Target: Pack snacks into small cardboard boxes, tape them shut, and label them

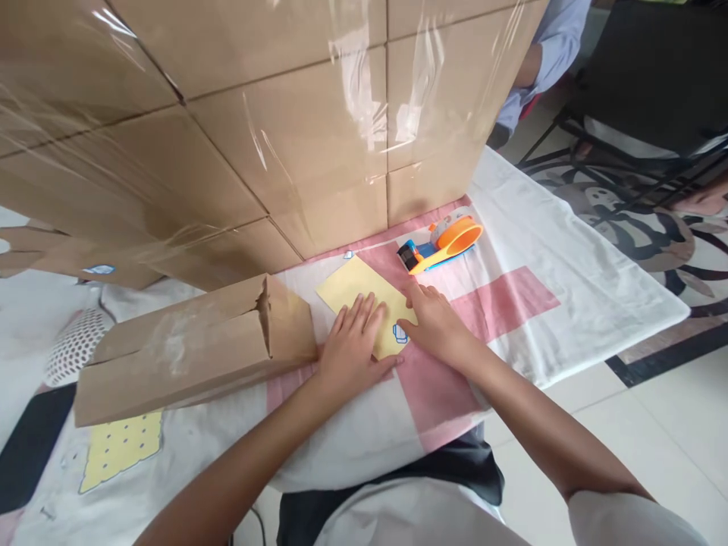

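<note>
On the cloth in front of me lies a yellow sheet of paper (398, 303), turned at a slant. A small blue-outlined picture (401, 334) shows on its right part. My left hand (356, 341) rests flat on the sheet with its fingers stretched out. At the sheet's right edge is my right hand (435, 315), its thumb apart from the forefinger and the thumb tip beside the small picture. The other fingers of that hand are bent and partly hidden. Just beyond it stands an orange and blue tape dispenser (447, 243) with a tape roll in it.
Plastic-wrapped cardboard boxes (307, 144) form a wall behind the paper. A long carton (193, 349) lies left of my left hand. The table's cloth (597, 280) is white and pink. A person's sleeve (560, 45) and a dark chair (654, 76) are at upper right.
</note>
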Demonstrator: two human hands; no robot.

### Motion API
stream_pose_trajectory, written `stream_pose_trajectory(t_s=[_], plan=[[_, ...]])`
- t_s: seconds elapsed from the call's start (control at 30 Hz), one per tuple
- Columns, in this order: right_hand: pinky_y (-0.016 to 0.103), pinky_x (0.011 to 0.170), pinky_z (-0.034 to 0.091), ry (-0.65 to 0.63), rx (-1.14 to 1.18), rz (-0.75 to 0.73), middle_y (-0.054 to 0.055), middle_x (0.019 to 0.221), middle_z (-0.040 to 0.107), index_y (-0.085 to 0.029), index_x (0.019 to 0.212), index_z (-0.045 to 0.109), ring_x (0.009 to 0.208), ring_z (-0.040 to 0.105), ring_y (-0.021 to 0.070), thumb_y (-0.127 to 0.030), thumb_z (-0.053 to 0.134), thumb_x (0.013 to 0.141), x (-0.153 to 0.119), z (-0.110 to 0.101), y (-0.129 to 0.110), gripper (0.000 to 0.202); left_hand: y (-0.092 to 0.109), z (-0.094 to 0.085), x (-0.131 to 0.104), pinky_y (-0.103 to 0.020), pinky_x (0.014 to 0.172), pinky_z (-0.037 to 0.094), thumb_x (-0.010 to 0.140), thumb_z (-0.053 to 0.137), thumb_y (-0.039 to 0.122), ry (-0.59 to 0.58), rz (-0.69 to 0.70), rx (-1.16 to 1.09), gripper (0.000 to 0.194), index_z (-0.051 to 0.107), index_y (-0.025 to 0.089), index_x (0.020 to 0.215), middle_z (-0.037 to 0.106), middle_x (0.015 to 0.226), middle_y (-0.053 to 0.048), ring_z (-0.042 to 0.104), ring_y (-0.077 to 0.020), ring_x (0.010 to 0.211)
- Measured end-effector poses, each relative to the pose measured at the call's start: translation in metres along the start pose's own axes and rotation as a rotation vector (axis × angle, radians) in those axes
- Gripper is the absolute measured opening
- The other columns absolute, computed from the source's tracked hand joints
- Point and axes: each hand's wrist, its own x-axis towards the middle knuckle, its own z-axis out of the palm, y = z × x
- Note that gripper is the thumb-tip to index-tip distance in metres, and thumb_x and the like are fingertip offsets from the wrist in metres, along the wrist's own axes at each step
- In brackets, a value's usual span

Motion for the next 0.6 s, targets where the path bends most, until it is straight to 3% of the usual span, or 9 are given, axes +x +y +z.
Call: stream_pose_trajectory(t_s=[0.1,0.27,0.4,0.6], plan=[[0.048,0.095,0.051,0.045,0.042,0.028,0.016,0.119,0.063,-0.016,0.126,0.053,0.114,0.059,0.0333,-0.014,0.064,0.087,0.001,0.000,0.005,0.041,-0.006,0.009,0.007,-0.054,0.126,0.034,0.095,0.059,0.064,-0.033,0.003,-0.017,0.080,0.042,0.013,0.154,0.041,0.166,-0.017,0.038,-0.0332,0.156],[0.051,0.095,0.052,0.078,0.085,0.047,0.014,0.113,0.067,-0.015,0.131,0.054,0.112,0.060,0.0351,-0.023,0.067,0.087,0.002,0.000,0.009,0.047,-0.008,0.016,0.003,-0.050,0.119,0.044,0.103,0.051,0.053,0.117,0.074,-0.023,0.056,0.054,0.014,0.144,0.057,0.154,-0.013,0.052,-0.0300,0.146],[0.045,0.083,0.054,0.050,0.205,0.095,0.008,0.101,0.070,-0.018,0.133,0.054,0.096,0.065,0.0293,-0.029,0.066,0.088,0.003,-0.002,0.011,0.048,-0.009,0.014,0.002,-0.049,0.111,0.050,0.101,0.057,0.045,0.228,0.111,-0.102,0.039,0.064,0.019,0.130,0.069,0.141,-0.010,0.062,-0.0306,0.136],[0.035,0.069,0.054,0.042,0.396,0.131,0.003,0.096,0.071,-0.023,0.125,0.058,0.077,0.068,0.0195,-0.039,0.063,0.092,0.001,-0.010,0.012,0.037,-0.012,0.004,0.004,-0.041,0.101,0.053,0.101,0.060,0.032,0.321,0.006,-0.302,0.019,0.065,0.021,0.116,0.079,0.115,-0.005,0.071,-0.0242,0.120]])
